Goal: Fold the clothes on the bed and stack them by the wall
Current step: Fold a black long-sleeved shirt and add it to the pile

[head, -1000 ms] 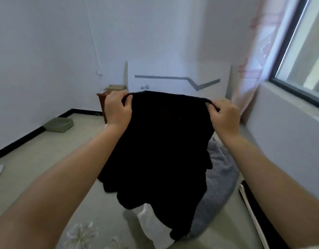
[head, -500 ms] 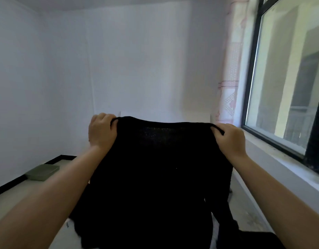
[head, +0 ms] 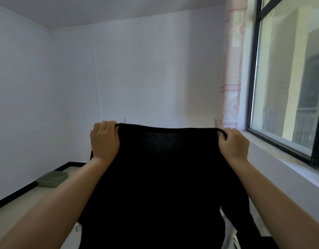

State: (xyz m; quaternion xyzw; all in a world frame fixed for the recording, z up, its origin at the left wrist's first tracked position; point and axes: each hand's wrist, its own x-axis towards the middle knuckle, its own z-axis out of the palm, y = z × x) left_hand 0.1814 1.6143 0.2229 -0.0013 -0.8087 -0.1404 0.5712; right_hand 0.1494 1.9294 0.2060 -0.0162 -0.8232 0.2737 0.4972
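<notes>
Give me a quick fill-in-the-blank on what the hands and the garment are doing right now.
1. Both hands grip the top edge of a ____ garment.
2. The left hand and right hand hold it ____ in the air.
3. The window is on the person's ____ side.
4. A green cushion lies on the ____.

Missing: black; up; right; floor

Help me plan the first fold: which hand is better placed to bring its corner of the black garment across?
Neither clearly. The left hand and right hand grip opposite top corners of the black garment at about equal height. Slight lean to the right hand, since the window ledge crowds that side, so folding leftward looks freer.
</notes>
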